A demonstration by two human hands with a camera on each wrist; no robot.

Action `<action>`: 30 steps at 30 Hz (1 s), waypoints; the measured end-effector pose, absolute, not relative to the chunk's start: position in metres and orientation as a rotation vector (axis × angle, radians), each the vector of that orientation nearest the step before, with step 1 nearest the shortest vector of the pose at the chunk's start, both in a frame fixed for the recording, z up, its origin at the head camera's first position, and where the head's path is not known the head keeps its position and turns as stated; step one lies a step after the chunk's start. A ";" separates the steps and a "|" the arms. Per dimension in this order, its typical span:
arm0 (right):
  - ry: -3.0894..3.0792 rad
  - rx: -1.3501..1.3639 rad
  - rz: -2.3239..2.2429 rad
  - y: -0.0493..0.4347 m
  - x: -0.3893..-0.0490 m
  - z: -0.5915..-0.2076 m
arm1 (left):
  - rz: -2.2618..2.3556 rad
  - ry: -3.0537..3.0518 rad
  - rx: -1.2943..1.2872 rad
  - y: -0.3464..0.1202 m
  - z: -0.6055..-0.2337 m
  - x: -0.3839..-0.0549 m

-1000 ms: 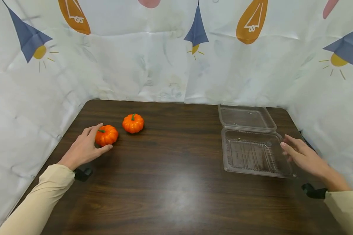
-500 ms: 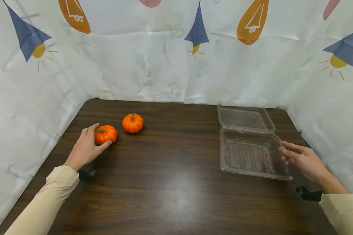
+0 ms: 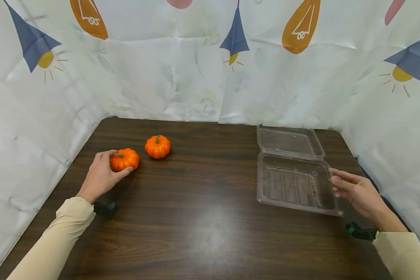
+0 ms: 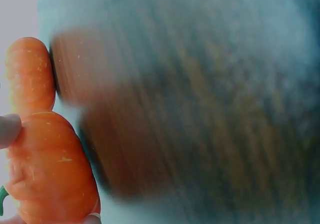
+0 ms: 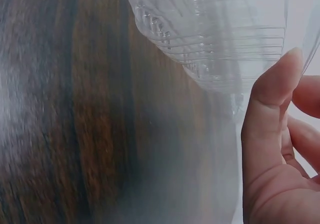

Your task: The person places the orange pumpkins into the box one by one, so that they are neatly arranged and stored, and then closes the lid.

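On the left side of the table, my left hand point(image 3: 99, 177) grips a small orange pumpkin point(image 3: 126, 160) with a green stem, thumb on the near side and fingers behind. The left wrist view shows fingertips against this pumpkin's point(image 4: 55, 169) skin. A second, similar pumpkin point(image 3: 158, 147) stands just beyond it to the right. Over at the right, a clear plastic clamshell container point(image 3: 288, 182) lies open with its lid point(image 3: 290, 140) folded back. My right hand point(image 3: 364, 196) pinches the right rim of its base; the thumb point(image 5: 270, 109) presses the plastic in the right wrist view.
The dark wooden table point(image 3: 210, 217) runs between the two hands. A white patterned curtain point(image 3: 182, 77) hangs close behind it and along both sides. The container's lid reaches near the table's back edge.
My right hand has taken hold of the container's rim and shifted it slightly left. My left fingers and thumb have closed in around the nearer pumpkin, which has moved very little.
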State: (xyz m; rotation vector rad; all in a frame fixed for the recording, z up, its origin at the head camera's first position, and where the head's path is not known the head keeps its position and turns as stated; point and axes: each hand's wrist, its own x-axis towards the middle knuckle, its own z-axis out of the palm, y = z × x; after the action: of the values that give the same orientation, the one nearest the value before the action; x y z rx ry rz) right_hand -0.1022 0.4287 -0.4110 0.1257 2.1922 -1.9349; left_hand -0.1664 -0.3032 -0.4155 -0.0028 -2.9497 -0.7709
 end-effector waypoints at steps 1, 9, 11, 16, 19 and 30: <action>2.172 0.122 -1.962 0.428 -0.102 -0.412 | -0.773 -2.943 -0.003 -0.303 -0.415 -0.166; 2.122 0.137 -2.066 0.420 -0.100 -0.416 | -0.810 -2.888 -0.035 -0.300 -0.406 -0.165; 2.118 0.140 -2.081 0.417 -0.100 -0.416 | -0.813 -2.878 -0.051 -0.299 -0.404 -0.164; 2.071 0.109 -2.126 0.408 -0.102 -0.415 | -0.817 -2.852 -0.081 -0.295 -0.400 -0.162; 2.043 0.091 -2.144 0.402 -0.104 -0.415 | -0.813 -2.833 -0.097 -0.292 -0.396 -0.160; 1.994 0.082 -2.166 0.384 -0.111 -0.417 | -0.778 -2.848 -0.205 -0.278 -0.386 -0.159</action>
State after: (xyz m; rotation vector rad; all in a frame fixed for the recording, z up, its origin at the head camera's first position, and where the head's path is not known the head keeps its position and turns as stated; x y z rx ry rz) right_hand -0.1111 0.3842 -0.4171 0.0823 1.9943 -2.1656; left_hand -0.1589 -0.2776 -0.3855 -0.2052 -2.8484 -0.7775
